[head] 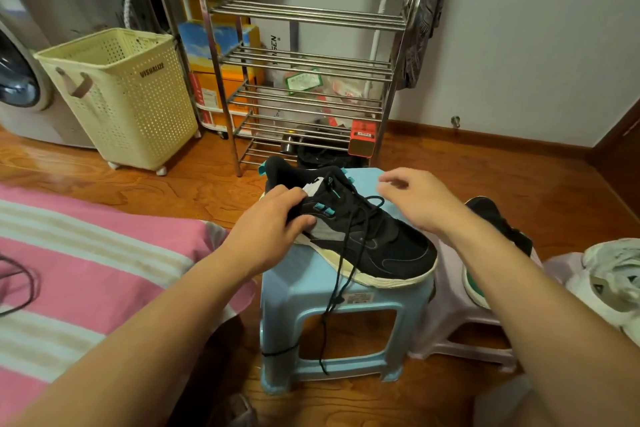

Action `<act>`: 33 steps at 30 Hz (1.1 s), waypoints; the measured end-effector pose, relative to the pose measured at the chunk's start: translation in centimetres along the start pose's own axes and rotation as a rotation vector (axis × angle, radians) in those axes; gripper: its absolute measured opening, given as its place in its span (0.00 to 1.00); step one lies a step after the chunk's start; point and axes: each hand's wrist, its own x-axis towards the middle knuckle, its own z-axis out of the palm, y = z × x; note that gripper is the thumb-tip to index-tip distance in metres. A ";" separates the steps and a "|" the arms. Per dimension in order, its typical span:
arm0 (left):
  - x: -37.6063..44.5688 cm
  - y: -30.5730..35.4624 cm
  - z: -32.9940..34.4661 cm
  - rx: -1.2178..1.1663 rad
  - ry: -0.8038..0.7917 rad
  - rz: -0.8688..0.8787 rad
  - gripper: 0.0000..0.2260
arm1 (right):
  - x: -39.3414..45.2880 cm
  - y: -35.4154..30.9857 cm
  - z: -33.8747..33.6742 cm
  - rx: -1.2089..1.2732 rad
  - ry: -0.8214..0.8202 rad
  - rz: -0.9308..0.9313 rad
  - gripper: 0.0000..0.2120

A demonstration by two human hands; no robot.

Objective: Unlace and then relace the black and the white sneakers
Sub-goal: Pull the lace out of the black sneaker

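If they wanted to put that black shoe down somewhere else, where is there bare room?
The wooden floor between the laundry basket, the metal rack and the blue stool is bare. So is the striped bedcover near the left hand. The lilac stool on the right is crowded by another black sneaker.

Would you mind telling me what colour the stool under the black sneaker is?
The stool is light blue plastic, seen in the head view, with the black sneaker resting on top.
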 end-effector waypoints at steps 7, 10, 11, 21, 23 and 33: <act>-0.4 -0.1 -0.4 -0.015 -0.011 0.012 0.05 | 1.6 2.0 -0.7 0.176 0.045 0.255 0.08; -0.6 -0.3 -0.7 -0.023 -0.032 0.004 0.06 | 1.8 5.1 -2.6 -0.173 0.150 0.535 0.11; -0.6 -0.2 -0.8 -0.030 -0.043 0.006 0.05 | 2.1 5.4 -2.6 -0.255 0.209 0.451 0.13; -0.9 -0.5 -1.7 -0.027 -0.065 0.039 0.04 | 3.3 5.2 -3.4 0.043 0.410 0.481 0.10; -0.9 -0.4 -1.7 -0.013 -0.064 0.049 0.05 | 3.0 6.3 -3.8 -0.145 0.372 0.492 0.11; -0.8 -0.6 -1.8 -0.034 -0.082 0.041 0.04 | 2.2 2.0 -0.1 -0.309 0.154 -0.215 0.08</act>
